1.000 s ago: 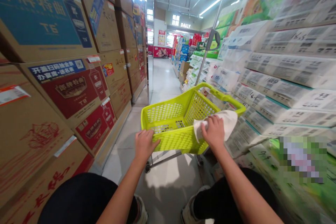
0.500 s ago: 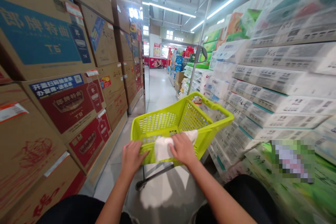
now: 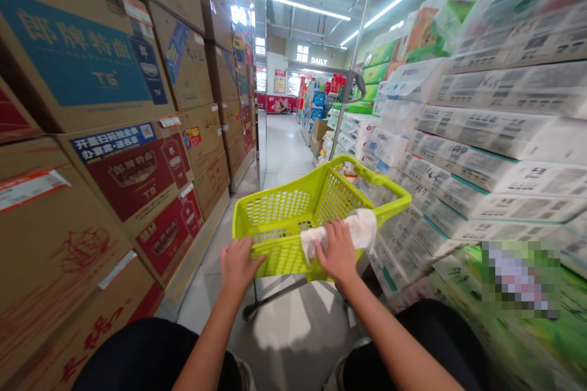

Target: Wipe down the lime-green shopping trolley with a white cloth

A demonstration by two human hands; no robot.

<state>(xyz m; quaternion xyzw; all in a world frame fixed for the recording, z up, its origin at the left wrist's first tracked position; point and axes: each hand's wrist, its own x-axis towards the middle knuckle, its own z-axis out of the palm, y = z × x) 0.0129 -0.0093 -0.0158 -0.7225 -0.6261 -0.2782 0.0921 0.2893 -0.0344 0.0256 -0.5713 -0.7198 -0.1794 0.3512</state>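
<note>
A yellow-green plastic shopping cart (image 3: 279, 204) with perforated walls stands in front of me, its handle end to the right. My left hand (image 3: 239, 264) grips the near left corner of its rim, fingers over the top and thumb on the outer side. A white cloth (image 3: 363, 229) is draped over the near rim. My right hand (image 3: 337, 249) is closed on the cloth, pressing it against that rim with the thumb outside. The cart's basket shows only its grid floor and walls. Below it are a dark frame and a caster (image 3: 249, 311).
Stacked cardboard cartons (image 3: 82, 67) line the left side. Piles of wrapped paper packs (image 3: 477, 134) rise close on the right, with green packs (image 3: 518, 287) low down. A thin metal pole (image 3: 353, 55) stands behind the cart. A tiled aisle (image 3: 287, 140) runs on ahead.
My right hand and the white cloth have slid rightward along the cart's near rim. My left hand stays on the corner. The view has shifted slightly.
</note>
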